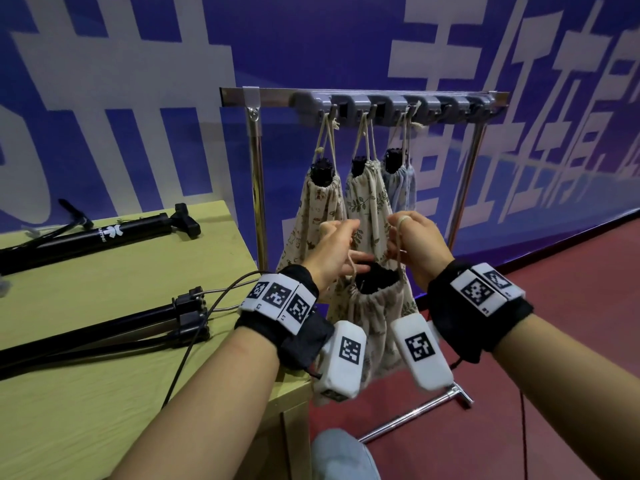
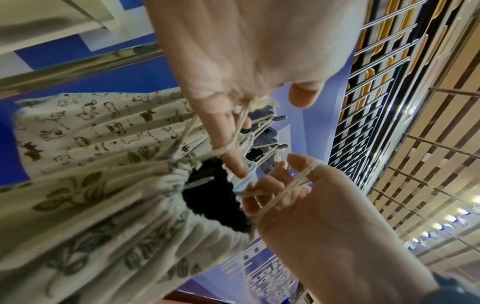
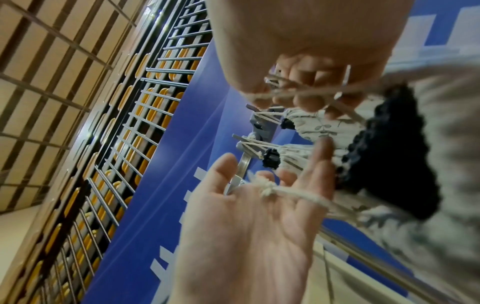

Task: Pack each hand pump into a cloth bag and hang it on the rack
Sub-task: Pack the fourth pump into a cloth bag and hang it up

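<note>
Left hand (image 1: 332, 249): fingers mostly straight, index hooked thru drawstring loop (image 2: 221, 151), knot at palm; carrying, not clenched.
Right hand (image 1: 417, 245): fingers curled, cord (image 1: 401, 221) looped over one finger, strands pinched.
Held bag (image 1: 375, 308): leaf-print cloth, slung betw. both hands, below + in front of rack (image 1: 363, 102); mouth half drawn, black pump top (image 1: 375, 278) poking out.
Rack: 3 bags hung already on left hooks, pump heads showing: animal print (image 1: 308, 216), leaf print (image 1: 367, 202), pale blue (image 1: 400, 181). Hooks right of those look free.
Table (image 1: 104, 393), left of rack: 2 black pumps unpacked, far one (image 1: 100, 233) + near one (image 1: 104, 327).
Step, prob.: cinch, then hang. Pull cords apart evenly till mouth grips pump; gather both loops into one hand; lift above next free hook, drop loops over fully; ease wt on before letting go, else bag swings or slips.
Writing: white logo + small text on far pump barrel, too blurred to read. Big white characters on blue wall, cropped, not legible. Square black/white marker tags on wrist units.
</note>
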The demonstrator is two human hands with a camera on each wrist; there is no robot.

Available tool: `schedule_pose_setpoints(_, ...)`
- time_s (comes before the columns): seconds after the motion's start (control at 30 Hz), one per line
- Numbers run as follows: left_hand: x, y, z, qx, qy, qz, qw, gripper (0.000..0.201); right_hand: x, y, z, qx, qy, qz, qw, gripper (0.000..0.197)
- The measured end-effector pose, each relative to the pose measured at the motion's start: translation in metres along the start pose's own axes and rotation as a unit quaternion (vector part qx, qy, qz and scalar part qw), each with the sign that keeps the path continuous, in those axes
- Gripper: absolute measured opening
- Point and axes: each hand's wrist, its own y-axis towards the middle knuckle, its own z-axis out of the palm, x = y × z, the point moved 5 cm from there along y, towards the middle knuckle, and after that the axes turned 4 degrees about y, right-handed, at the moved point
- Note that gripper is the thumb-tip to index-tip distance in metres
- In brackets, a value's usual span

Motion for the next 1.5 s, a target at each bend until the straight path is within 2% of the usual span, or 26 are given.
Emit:
schedule_pose_setpoints(0.13,0.004,0.001,0.0,0.004,0.023,-0.001,1.0,0.025,0.0,-0.001,0.002,-0.018,0.038,-0.009,0.999,0.02)
schedule_pose_setpoints(0.3,0.002,0.002,-0.006,-0.017,0.028,0.001,0.999,0.017,0.001,0.002,-0.001,-0.032,0.039,-0.018,0.999,0.022)
schedule_pose_setpoints(0.4,0.005,0.003,-0.004,-0.015,0.059,-0.006,0.998,0.021,0.002,0.001,0.002,-0.017,-0.026,-0.037,0.999,0.023)
schedule_pose_setpoints(0.5,0.01,0.004,0.001,0.015,0.092,-0.018,0.995,0.007,0.007,-0.001,0.011,0.004,-0.085,-0.07,0.994,0.027)
schedule_pose_setpoints(0.63,0.009,0.004,-0.001,0.038,0.117,0.004,0.992,0.016,0.018,0.0,0.013,0.022,-0.145,-0.106,0.984,0.024)
schedule_pose_setpoints(0.73,0.008,0.0,0.003,0.078,0.123,-0.004,0.989,0.017,0.027,-0.002,0.021,0.086,-0.28,-0.154,0.944,0.021)
schedule_pose_setpoints(0.83,0.012,-0.004,0.01,0.133,0.16,-0.027,0.978,0.02,0.032,0.0,0.024,0.104,-0.401,-0.191,0.89,0.022)
schedule_pose_setpoints(1.0,0.014,-0.007,0.015,0.146,0.153,-0.045,0.976,0.019,0.024,0.007,0.017,0.137,-0.482,-0.179,0.847,0.024)
schedule_pose_setpoints(1.07,0.012,-0.009,0.016,0.143,0.13,-0.035,0.981,0.024,0.017,0.008,0.014,0.179,-0.506,-0.164,0.828,0.02)
schedule_pose_setpoints(1.13,0.009,-0.009,0.017,0.133,0.125,-0.024,0.983,0.028,0.006,0.01,0.012,0.251,-0.499,-0.14,0.817,0.023)
schedule_pose_setpoints(1.23,0.0,-0.005,0.023,0.14,0.106,-0.035,0.984,0.029,-0.003,0.012,0.003,0.327,-0.423,-0.075,0.842,0.025)
schedule_pose_setpoints(1.33,-0.02,0.007,0.031,0.135,0.116,-0.036,0.983,0.027,0.005,0.023,-0.011,0.329,-0.352,-0.048,0.875,0.027)
schedule_pose_setpoints(1.43,-0.053,0.025,0.047,0.119,0.126,-0.013,0.985,0.029,0.022,0.037,-0.028,0.319,-0.251,-0.045,0.913,0.007)
schedule_pose_setpoints(1.5,-0.074,0.04,0.056,0.093,0.138,-0.003,0.986,0.034,0.033,0.05,-0.041,0.303,-0.196,-0.048,0.931,0.02)
